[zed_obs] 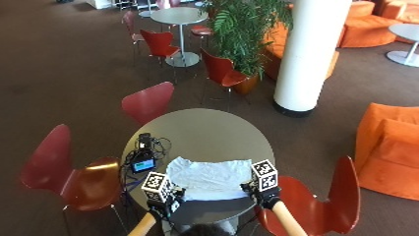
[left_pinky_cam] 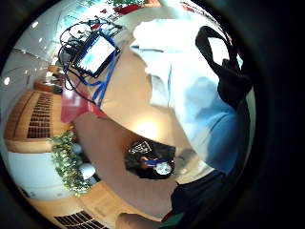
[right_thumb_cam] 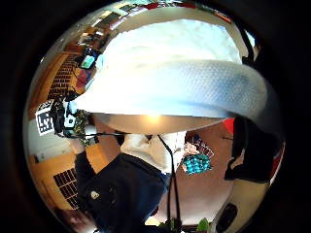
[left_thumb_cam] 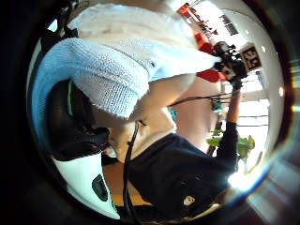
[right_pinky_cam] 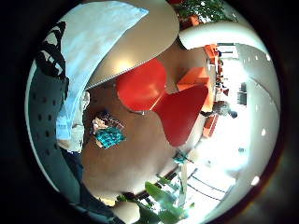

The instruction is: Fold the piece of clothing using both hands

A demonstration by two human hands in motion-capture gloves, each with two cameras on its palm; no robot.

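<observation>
A pale, whitish garment (zed_obs: 209,178) lies spread on the near half of the round table (zed_obs: 196,128). My left hand (zed_obs: 164,200) holds its near left corner and my right hand (zed_obs: 263,192) holds its near right corner, both at the table's near edge. In the left palm views a black gloved finger (left_pinky_cam: 224,71) curls over the cloth (left_pinky_cam: 190,90), and the knit fabric (left_thumb_cam: 108,70) drapes across the glove. In the right palm views the cloth (right_thumb_cam: 170,82) folds over the hand, and its edge (right_pinky_cam: 93,32) runs beside the gloved fingers (right_pinky_cam: 46,93).
A small screen device with cables (zed_obs: 142,161) sits on the table left of the garment. Red chairs stand around: one far side (zed_obs: 147,101), one left (zed_obs: 65,177), one right (zed_obs: 320,196). A white pillar (zed_obs: 308,54) and a plant (zed_obs: 245,29) stand beyond.
</observation>
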